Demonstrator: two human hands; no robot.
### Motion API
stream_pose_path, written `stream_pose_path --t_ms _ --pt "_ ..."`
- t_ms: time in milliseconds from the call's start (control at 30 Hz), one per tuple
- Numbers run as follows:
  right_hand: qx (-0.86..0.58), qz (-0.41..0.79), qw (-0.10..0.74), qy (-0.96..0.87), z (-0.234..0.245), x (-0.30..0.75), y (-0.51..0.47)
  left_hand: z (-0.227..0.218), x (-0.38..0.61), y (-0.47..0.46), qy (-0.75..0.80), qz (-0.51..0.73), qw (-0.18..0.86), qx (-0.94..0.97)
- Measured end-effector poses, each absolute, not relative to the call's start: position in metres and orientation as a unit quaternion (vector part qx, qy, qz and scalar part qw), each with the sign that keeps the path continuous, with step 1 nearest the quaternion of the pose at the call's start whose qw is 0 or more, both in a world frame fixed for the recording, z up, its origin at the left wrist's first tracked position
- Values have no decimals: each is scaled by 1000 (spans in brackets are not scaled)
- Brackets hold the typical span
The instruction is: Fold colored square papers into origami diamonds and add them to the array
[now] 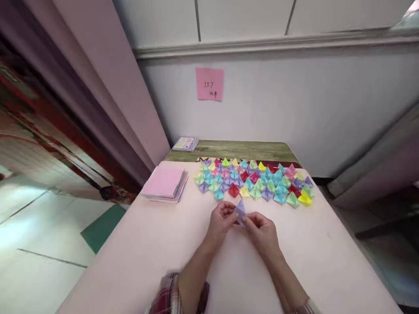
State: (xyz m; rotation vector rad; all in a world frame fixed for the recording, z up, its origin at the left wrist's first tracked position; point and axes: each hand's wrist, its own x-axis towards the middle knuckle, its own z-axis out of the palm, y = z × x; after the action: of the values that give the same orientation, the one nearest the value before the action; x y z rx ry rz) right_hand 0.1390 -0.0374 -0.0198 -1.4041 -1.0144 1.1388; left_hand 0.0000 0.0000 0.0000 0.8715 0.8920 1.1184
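Observation:
A small folded piece of lavender origami paper [240,209] is raised above the table, its pointed tip upward. My left hand [222,221] pinches its left side between thumb and fingers. On the opposite side, the thumb and fingers of my right hand [261,228] grip the lower right edge. Part of the paper is hidden behind my fingertips. Just beyond my hands, several rows of folded paper pieces [249,179] in many colours stand with their points up.
A stack of square coloured paper [165,183], pink on top, lies on the pale table [147,248] at left. A paper pack [185,144] rests at the far left corner. On the wall behind hangs a pink note [210,84]. A green sheet [103,226] is on the floor.

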Motion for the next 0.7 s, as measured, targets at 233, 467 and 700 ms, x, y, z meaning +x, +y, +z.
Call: stream_pose_path --t_ms 233,467,700 --pt "-602 426 496 -458 -17 141 -42 -4 -4 0 415 417 708 392" --pt "-617 397 488 -473 -19 139 -43 -6 -3 3 441 471 659 387" --pt "-592 422 493 -479 -24 142 -40 -3 -4 1 432 476 669 373"
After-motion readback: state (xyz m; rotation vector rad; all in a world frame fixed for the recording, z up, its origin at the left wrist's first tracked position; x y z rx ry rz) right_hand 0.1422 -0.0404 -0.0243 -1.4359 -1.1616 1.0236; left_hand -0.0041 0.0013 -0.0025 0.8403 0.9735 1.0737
